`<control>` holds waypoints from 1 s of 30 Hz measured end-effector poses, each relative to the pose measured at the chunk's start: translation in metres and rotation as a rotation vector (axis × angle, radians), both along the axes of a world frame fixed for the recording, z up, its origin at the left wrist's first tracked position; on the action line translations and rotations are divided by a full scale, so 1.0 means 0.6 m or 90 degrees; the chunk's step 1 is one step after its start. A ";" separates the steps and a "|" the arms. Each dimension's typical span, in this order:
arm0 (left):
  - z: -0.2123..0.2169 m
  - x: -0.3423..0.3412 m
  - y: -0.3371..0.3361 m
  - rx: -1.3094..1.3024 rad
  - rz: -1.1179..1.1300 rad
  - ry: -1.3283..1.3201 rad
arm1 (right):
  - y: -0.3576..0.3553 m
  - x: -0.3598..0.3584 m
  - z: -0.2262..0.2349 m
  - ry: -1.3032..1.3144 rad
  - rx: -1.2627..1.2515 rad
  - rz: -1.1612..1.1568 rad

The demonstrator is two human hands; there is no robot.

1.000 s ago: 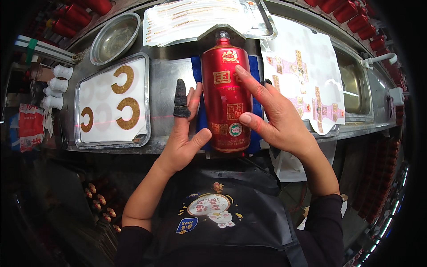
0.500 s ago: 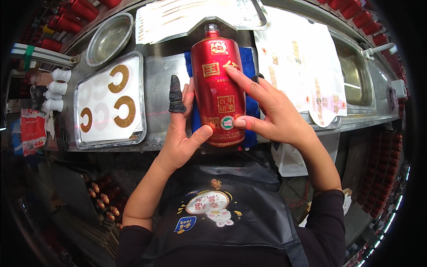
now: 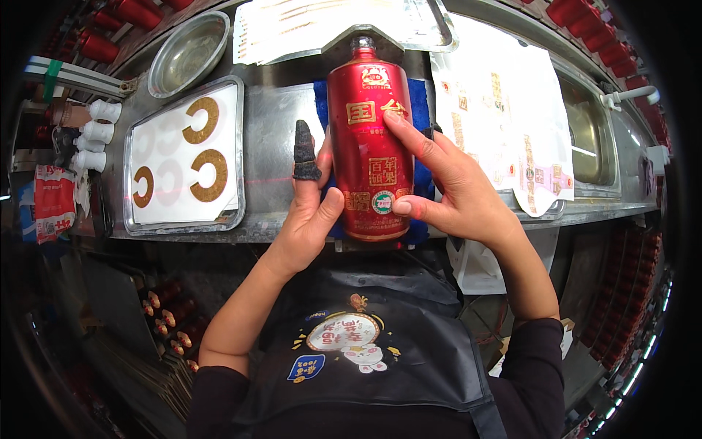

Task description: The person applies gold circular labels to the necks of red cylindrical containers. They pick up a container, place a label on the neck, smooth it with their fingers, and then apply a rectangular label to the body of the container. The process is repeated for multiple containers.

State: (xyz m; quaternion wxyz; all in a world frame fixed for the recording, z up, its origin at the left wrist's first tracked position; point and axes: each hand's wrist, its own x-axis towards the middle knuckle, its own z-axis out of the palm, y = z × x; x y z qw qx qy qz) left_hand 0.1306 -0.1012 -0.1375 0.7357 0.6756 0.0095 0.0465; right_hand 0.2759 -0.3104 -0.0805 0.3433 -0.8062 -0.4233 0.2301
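A shiny red bottle point(image 3: 369, 150) with gold lettering and a small round green-and-white label lies on its back, neck pointing away from me. Under it is a dark blue cloth point(image 3: 420, 102). My left hand point(image 3: 305, 208) is at its left side, fingers along the edge and thumb near the lower side. A black cover wraps that hand's raised index finger. From the right, my right hand point(image 3: 461, 183) grips the bottle. Its index fingertip presses on an upper gold character, and its thumb rests beside the round label. The other right fingers are partly hidden.
Left of the bottle, a metal tray point(image 3: 240, 157) holds white paper with gold C-shaped pieces. A steel bowl point(image 3: 189, 55) sits behind it. Label sheets point(image 3: 504, 110) lie to the right, before a sink point(image 3: 592, 124). A metal bracket point(image 3: 363, 33) surrounds the bottle's neck.
My left thumb has moved up and off the bottle's lower front. The right hand keeps nearly the same hold. The whole view has shifted slightly.
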 end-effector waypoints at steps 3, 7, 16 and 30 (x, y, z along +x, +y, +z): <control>-0.016 -0.008 0.017 0.067 0.022 -0.020 | -0.002 0.001 0.003 0.079 0.025 -0.019; 0.008 -0.008 0.004 0.058 0.054 -0.027 | -0.010 -0.007 -0.005 0.222 0.133 -0.096; 0.025 -0.006 0.007 0.063 0.032 0.035 | -0.018 -0.033 -0.023 0.285 0.183 -0.161; 0.023 0.001 -0.005 -0.025 0.079 0.031 | -0.010 -0.031 -0.034 0.258 0.155 -0.156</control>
